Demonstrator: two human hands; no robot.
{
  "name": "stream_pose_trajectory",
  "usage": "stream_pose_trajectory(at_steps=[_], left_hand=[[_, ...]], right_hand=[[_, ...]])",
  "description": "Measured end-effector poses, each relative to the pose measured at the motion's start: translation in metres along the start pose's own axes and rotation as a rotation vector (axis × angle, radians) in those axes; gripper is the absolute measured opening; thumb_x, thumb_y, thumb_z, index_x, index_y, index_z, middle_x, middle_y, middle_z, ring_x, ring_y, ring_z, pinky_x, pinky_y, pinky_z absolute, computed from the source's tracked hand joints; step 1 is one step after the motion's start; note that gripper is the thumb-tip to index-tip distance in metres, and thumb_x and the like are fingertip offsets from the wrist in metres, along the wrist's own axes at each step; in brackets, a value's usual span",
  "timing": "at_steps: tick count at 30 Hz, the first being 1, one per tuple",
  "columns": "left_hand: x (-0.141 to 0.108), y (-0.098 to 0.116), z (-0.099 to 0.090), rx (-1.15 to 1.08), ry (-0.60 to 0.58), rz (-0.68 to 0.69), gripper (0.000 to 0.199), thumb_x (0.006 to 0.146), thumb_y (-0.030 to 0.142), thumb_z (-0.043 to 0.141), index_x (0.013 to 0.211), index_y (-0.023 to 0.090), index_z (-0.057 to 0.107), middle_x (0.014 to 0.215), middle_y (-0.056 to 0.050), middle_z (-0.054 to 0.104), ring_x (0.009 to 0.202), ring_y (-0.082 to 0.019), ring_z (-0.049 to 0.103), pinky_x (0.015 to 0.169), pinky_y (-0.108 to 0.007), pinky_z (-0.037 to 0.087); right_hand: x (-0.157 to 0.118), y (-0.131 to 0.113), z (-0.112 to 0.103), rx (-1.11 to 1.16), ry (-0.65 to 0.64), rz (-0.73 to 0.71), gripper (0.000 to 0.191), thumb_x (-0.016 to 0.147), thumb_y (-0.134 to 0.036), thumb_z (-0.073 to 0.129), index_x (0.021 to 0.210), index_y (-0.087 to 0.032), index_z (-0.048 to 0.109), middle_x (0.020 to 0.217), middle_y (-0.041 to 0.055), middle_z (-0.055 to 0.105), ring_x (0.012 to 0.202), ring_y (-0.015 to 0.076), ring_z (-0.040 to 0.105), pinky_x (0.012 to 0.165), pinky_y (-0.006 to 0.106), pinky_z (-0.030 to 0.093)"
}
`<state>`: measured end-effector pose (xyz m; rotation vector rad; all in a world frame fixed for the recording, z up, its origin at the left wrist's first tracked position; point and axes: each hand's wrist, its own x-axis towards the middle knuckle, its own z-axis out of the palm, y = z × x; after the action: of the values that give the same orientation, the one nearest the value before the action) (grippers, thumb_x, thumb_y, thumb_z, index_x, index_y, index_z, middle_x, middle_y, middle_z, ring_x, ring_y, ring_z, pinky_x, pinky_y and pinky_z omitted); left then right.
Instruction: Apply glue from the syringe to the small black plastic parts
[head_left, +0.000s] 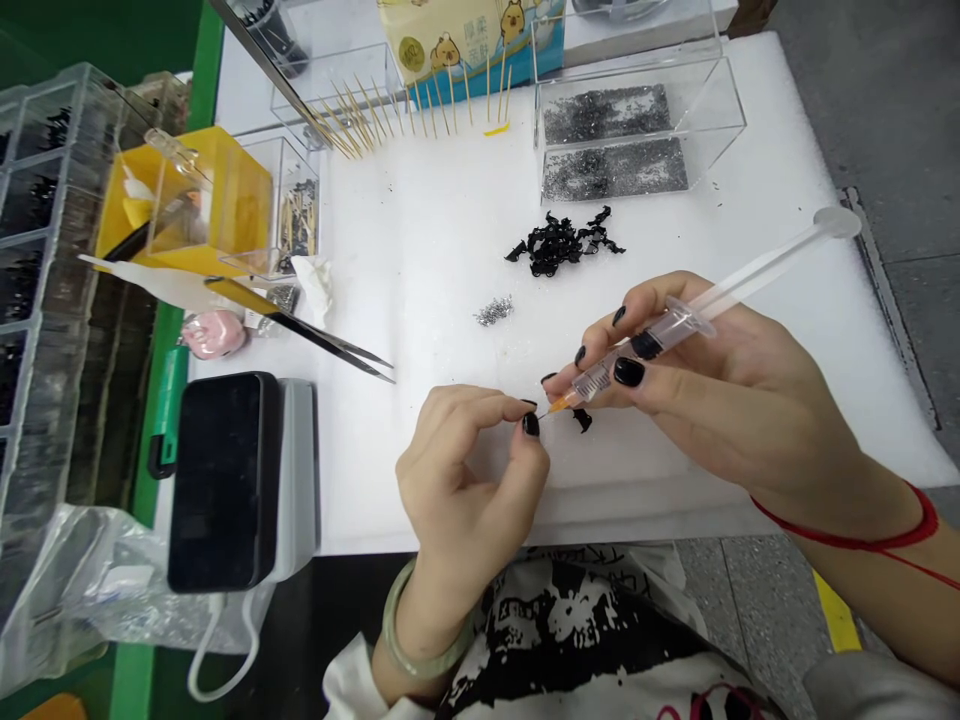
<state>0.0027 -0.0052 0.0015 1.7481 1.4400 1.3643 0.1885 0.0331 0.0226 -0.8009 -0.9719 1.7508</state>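
Note:
My right hand [735, 400] is closed round a clear syringe [596, 375] with a black plunger seal and an orange needle hub. Its long white plunger is drawn out toward the upper right. The thin needle points left and meets the fingertips of my left hand [472, 460]. There my thumb and forefinger are pinched together; whatever lies between them is too small to make out. Just under the syringe, a small black bat-shaped piece [582, 420] lies on the white foam sheet [420, 290]. Farther back sit a pile of similar black pieces [559, 245] and a little heap of silvery bits [494, 311].
Toothpicks [435, 105] stand upright along the back, near a tissue pack [472, 40]. Clear acrylic boxes [637, 130] hold dark grains. Leftward are tweezers [322, 335], a yellow box [232, 195], a phone [223, 480], a green cutter [171, 405] and a compartment organizer [37, 200].

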Motion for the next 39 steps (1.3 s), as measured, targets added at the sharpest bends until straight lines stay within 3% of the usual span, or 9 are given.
stream_pose_trajectory(at_steps=[5, 12, 24, 31, 39], left_hand=[[0.002, 0.0004, -0.0015, -0.007, -0.067, 0.041, 0.024, 0.083, 0.001, 0.063, 0.096, 0.02, 0.071, 0.088, -0.004, 0.07, 0.083, -0.019, 0.063, 0.071, -0.035, 0.051], [0.0023, 0.0009, 0.0021, 0.04, -0.029, 0.092, 0.025, 0.078, -0.002, 0.066, 0.088, 0.02, 0.068, 0.08, -0.001, 0.069, 0.077, -0.018, 0.062, 0.069, -0.035, 0.052], [0.0024, 0.003, 0.0006, 0.007, -0.024, 0.022, 0.026, 0.073, -0.005, 0.062, 0.076, 0.021, 0.063, 0.072, 0.002, 0.062, 0.073, -0.016, 0.057, 0.066, -0.034, 0.047], [0.0015, 0.0012, 0.0, -0.001, -0.016, -0.012, 0.026, 0.072, -0.005, 0.06, 0.076, 0.021, 0.062, 0.074, 0.001, 0.061, 0.074, -0.017, 0.057, 0.066, -0.034, 0.046], [0.0014, 0.0003, -0.0019, -0.032, -0.017, 0.0, 0.026, 0.075, -0.005, 0.06, 0.082, 0.021, 0.062, 0.076, 0.001, 0.062, 0.075, -0.016, 0.057, 0.067, -0.033, 0.046]], right_hand=[[0.0002, -0.0001, -0.0004, -0.029, 0.005, -0.017, 0.012, 0.096, -0.013, 0.064, 0.102, -0.021, 0.057, 0.099, -0.001, 0.065, 0.1, 0.0204, 0.072, 0.09, 0.038, 0.064], [-0.0013, -0.0013, 0.004, -0.092, 0.007, -0.028, 0.013, 0.095, -0.02, 0.068, 0.102, -0.022, 0.058, 0.099, -0.0003, 0.063, 0.101, 0.0211, 0.072, 0.09, 0.039, 0.064], [-0.004, -0.0038, 0.0086, -0.195, -0.013, -0.036, 0.014, 0.095, -0.015, 0.068, 0.101, -0.023, 0.058, 0.096, -0.0024, 0.065, 0.097, 0.0097, 0.072, 0.086, 0.014, 0.061], [-0.0034, -0.0027, 0.0052, -0.108, -0.001, -0.044, 0.016, 0.093, -0.014, 0.068, 0.102, -0.023, 0.06, 0.097, -0.0004, 0.065, 0.097, 0.0197, 0.073, 0.09, 0.034, 0.064], [-0.0013, -0.0065, 0.0022, -0.041, 0.041, -0.015, 0.016, 0.093, -0.009, 0.065, 0.102, -0.021, 0.059, 0.097, -0.0013, 0.065, 0.093, 0.0208, 0.074, 0.085, 0.035, 0.064]])
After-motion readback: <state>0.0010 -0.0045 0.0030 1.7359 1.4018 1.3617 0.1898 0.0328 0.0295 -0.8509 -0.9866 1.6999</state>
